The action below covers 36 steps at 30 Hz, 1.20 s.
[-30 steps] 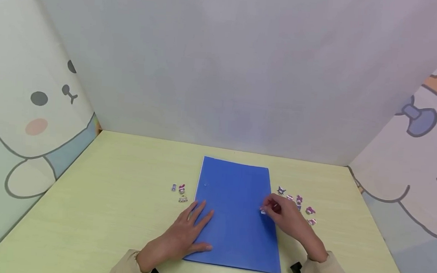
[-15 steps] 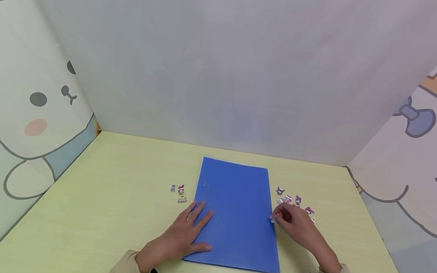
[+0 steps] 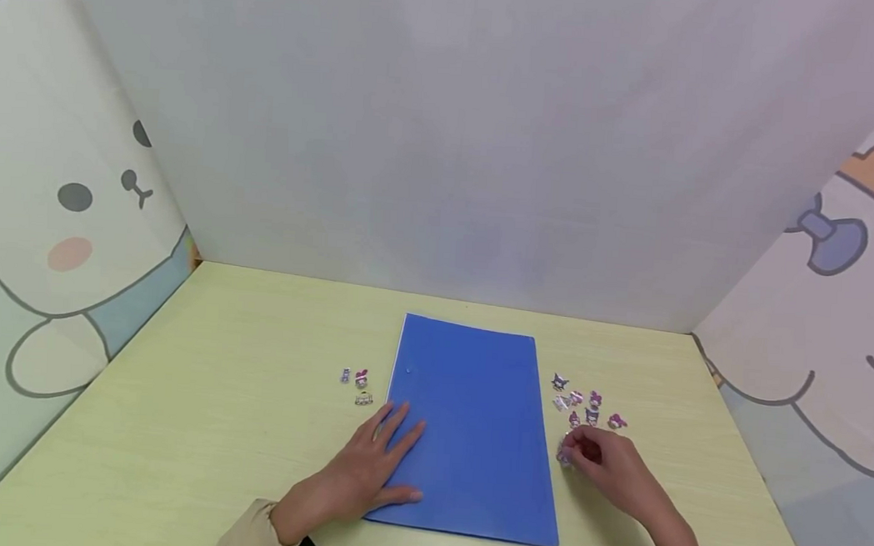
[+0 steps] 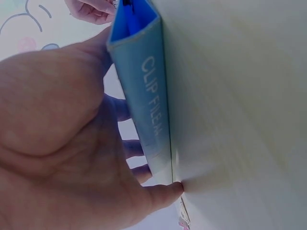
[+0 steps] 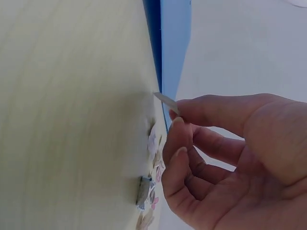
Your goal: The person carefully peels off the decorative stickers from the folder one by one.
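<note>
My left hand (image 3: 353, 477) lies with fingers spread on the blue clip file folder (image 3: 473, 425), near its lower left. In the left wrist view, the folder's spine (image 4: 144, 86) carries the words CLIP FILE, and one fingertip touches the table beside it. Just off the folder's right edge, my right hand (image 3: 609, 467) pinches a small flat cartoon piece (image 3: 564, 453) between thumb and fingers, low over the table. The right wrist view shows this piece (image 5: 166, 101) edge-on, its corner right at the tabletop. Its printed face is mostly hidden there.
Several small cartoon pieces (image 3: 592, 416) lie right of the folder, just beyond my right hand. To the folder's left are 3 more, including a purple-eared one (image 3: 361, 378). A pale wall (image 3: 445, 140) stands behind the yellowish table (image 3: 251, 362).
My right hand has moved right and nearer to me, from over the folder's right edge to the table beside it, with the cartoon piece still pinched. My left hand has stayed put.
</note>
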Tool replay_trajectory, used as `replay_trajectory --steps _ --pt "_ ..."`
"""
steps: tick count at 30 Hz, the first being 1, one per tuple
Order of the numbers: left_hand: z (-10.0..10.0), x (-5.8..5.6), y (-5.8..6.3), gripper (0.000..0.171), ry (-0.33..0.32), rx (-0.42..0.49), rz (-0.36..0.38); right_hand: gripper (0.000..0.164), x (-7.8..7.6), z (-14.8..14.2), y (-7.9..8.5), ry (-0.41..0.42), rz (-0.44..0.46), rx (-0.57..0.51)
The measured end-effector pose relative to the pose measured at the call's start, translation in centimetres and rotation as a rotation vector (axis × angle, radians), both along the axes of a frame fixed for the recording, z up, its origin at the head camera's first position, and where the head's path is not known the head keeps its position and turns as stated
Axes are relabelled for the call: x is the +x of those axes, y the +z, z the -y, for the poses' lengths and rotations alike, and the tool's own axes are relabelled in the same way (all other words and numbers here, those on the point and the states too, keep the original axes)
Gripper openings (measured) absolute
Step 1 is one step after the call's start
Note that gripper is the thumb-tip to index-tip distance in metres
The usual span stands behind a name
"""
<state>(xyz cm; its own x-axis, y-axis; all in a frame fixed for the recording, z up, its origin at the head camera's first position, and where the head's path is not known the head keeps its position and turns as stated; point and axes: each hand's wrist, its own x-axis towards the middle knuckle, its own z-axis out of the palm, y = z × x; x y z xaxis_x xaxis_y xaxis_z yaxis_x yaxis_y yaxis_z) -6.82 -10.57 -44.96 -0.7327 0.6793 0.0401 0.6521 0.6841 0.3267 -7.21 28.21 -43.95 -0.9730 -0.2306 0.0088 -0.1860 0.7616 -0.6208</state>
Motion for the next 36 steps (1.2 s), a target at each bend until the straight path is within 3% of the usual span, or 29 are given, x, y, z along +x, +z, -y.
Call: replay_trajectory --steps 8,19,24,29,36 --pt "0.0 -0.2 0.2 0.079 0.004 0.011 0.04 0.008 0.4 -0.5 -0.7 0.025 -0.003 0.018" --pt "0.0 -0.5 -0.3 0.08 -0.008 0.086 0.07 0.01 0.3 -0.3 -0.9 -0.058 -0.003 0.042" --pt "-0.1 -0.7 0.4 0.079 0.013 0.104 0.144 0.008 0.2 -0.1 -0.9 -0.07 -0.045 0.016" --pt "-0.3 -0.9 0.8 0.07 0.043 0.149 0.181 0.01 0.2 0.0 -0.7 -0.07 -0.152 0.004" --pt "-0.3 -1.0 0.8 0.05 0.164 0.228 0.08 0.023 0.5 -0.3 -0.7 0.028 -0.414 0.002"
